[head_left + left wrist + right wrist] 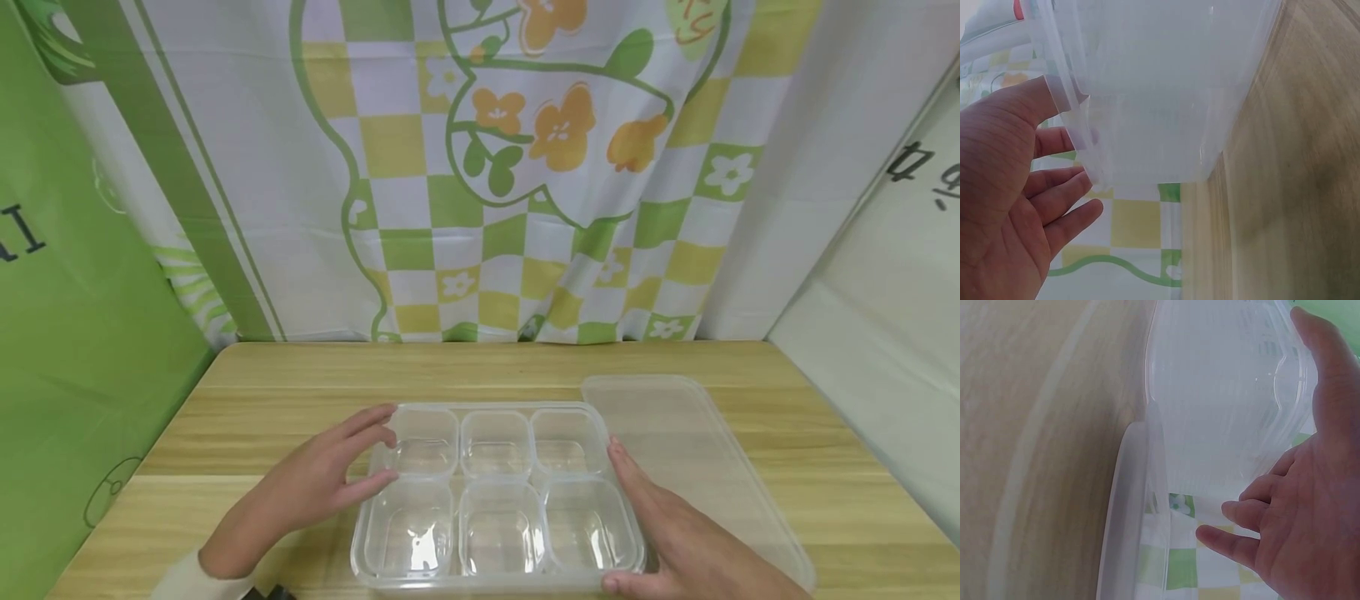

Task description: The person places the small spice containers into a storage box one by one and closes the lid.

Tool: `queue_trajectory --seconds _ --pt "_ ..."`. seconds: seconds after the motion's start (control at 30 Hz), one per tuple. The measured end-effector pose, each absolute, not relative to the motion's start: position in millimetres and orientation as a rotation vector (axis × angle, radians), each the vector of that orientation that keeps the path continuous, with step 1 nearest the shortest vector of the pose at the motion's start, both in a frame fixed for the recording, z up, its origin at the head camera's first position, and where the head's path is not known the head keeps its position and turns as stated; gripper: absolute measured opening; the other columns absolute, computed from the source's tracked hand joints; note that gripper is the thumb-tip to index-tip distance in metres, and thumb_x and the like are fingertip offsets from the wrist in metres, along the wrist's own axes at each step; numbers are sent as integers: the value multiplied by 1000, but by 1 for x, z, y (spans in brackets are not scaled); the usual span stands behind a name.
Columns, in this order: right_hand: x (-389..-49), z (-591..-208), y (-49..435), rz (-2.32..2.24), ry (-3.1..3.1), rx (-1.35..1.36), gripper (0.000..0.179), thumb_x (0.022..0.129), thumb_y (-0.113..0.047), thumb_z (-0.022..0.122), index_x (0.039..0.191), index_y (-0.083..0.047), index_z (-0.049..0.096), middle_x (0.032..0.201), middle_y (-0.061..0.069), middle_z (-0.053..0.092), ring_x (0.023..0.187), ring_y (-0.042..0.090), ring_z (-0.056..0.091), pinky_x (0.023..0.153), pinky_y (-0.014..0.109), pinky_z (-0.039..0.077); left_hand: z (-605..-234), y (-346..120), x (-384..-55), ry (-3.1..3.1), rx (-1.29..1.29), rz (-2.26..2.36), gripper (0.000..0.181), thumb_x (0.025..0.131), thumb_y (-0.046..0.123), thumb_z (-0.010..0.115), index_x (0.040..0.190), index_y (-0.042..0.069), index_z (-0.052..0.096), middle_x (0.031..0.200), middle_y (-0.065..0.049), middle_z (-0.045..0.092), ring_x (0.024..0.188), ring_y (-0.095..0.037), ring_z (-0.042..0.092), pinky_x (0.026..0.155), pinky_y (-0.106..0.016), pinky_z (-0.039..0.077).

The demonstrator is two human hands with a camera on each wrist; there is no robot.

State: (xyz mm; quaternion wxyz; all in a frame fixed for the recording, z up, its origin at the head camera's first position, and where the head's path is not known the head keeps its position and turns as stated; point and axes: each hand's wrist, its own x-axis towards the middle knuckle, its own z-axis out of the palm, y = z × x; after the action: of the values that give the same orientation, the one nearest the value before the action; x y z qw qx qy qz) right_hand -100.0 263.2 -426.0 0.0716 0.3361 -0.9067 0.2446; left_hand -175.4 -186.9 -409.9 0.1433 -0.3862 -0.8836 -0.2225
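Note:
A clear plastic container [480, 581] with several small square boxes inside, set in two rows, stands on the wooden table. The boxes look to have nothing in them. At its left side is my left hand [318, 479], fingers spread and lightly bent, fingertips and thumb at the rim. The left wrist view has the thumb and fingers of this hand [1004, 181] along the edge of the cloudy wall [1154, 81]. My right hand [686, 537] lies along the right side, its fingers mostly straight and the thumb near the front corner.
A flat translucent lid [720, 475] lies on the table to the right of the container, partly behind my right hand. The wooden table [247, 408] ends at a patterned curtain [480, 250] at the back. A green sheet [82, 350] hangs on the left.

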Motion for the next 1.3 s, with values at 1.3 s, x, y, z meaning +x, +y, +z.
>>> queue_trajectory --seconds 1.3 --pt "-86 -406 282 436 -2740 831 105 80 -57 84 163 -21 31 149 -3 55 121 21 63 88 46 57 -446 -172 -175 -2507 -700 -1624 44 114 17 35 157 6 37 156 -19 44 140 -39 45 111 -59 35"
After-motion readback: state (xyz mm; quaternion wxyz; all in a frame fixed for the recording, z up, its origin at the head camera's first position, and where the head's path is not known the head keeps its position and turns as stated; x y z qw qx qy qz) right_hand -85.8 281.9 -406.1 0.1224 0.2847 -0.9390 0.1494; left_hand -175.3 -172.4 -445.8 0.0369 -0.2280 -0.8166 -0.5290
